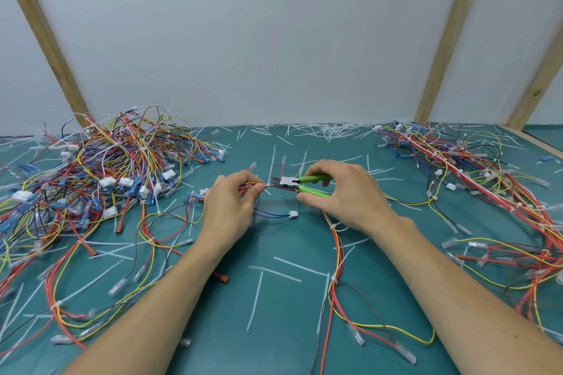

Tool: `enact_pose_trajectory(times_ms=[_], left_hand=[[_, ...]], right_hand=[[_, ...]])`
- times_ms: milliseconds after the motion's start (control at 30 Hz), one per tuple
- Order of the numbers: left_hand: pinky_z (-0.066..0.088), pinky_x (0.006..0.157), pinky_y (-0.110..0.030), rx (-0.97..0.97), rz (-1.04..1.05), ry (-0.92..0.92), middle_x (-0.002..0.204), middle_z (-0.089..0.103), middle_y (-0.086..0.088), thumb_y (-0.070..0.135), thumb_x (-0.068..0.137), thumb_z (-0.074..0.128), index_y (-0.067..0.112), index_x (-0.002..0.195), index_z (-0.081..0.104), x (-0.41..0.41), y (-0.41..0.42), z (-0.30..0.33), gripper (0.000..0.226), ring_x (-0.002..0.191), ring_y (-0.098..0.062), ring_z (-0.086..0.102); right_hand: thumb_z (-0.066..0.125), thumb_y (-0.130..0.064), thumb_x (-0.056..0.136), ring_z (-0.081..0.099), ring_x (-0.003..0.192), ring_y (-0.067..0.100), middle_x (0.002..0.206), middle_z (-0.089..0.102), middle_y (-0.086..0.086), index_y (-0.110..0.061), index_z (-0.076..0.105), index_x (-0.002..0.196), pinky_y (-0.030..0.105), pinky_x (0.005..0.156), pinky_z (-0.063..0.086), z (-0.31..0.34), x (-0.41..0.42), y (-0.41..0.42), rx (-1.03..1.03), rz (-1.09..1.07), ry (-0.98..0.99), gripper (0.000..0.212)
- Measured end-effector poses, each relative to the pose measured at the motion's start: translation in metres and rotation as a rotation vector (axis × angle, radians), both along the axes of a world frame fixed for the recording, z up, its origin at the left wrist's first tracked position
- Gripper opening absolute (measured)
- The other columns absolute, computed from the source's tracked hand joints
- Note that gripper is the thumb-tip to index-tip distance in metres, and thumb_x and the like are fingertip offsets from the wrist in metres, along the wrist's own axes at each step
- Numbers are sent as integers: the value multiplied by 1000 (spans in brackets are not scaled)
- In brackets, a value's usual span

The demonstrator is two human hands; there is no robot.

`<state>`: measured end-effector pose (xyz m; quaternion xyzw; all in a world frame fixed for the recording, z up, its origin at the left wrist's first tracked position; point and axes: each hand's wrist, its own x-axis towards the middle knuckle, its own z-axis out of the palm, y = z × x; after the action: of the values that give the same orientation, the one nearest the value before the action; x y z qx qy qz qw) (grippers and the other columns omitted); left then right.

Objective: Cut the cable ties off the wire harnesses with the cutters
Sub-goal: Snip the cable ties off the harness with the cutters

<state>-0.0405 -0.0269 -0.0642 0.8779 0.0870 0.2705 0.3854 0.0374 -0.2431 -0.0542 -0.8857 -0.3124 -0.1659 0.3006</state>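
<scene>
My left hand (233,204) pinches a bundle of red, orange and yellow wires of one wire harness (335,253) just above the green mat. A white cable tie (268,185) sits on the bundle right beside my fingertips. My right hand (341,195) grips the green-handled cutters (300,184), whose steel jaws point left and meet the bundle at that tie. The harness trails down the mat toward me, with further white ties around it lower down.
A big tangled heap of harnesses (100,173) lies at the left and a second heap (475,167) at the right. Cut white tie strips (286,268) litter the green mat (274,329). A white wall with wooden posts (438,49) stands behind.
</scene>
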Motion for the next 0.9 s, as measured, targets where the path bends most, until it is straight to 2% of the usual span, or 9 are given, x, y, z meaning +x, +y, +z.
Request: enact_pose_trajectory(times_ms=[200,467,667,900], left_hand=[[45,80,-37,1,1,12,73,62,8,23,94,70,28,89,72,0,0,-1,8,90,-23,59],[48,83,-40,4,-13,2,73,63,12,23,93,71,30,87,72,0,2,-2,9,91,-24,62],[51,79,-40,-38,-26,4,74,69,0,22,94,70,29,86,72,3,2,-2,10,87,-29,63],[52,80,-42,-36,-38,2,73,69,1,22,94,70,31,85,71,2,3,-2,12,87,-30,64]], right_hand=[[77,-60,78,60,87,7,90,65,-22,-37,68,99,33,84,46,1,-1,2,-5,7,8,33],[78,-60,78,60,87,5,92,66,-23,-37,68,100,30,81,44,3,-4,2,-15,23,19,34],[78,-61,76,61,85,4,91,66,-25,-38,68,98,29,80,46,4,-3,-1,4,35,32,33],[79,-58,78,61,86,5,94,68,-23,-36,68,101,35,87,49,7,-6,1,-4,39,14,34]])
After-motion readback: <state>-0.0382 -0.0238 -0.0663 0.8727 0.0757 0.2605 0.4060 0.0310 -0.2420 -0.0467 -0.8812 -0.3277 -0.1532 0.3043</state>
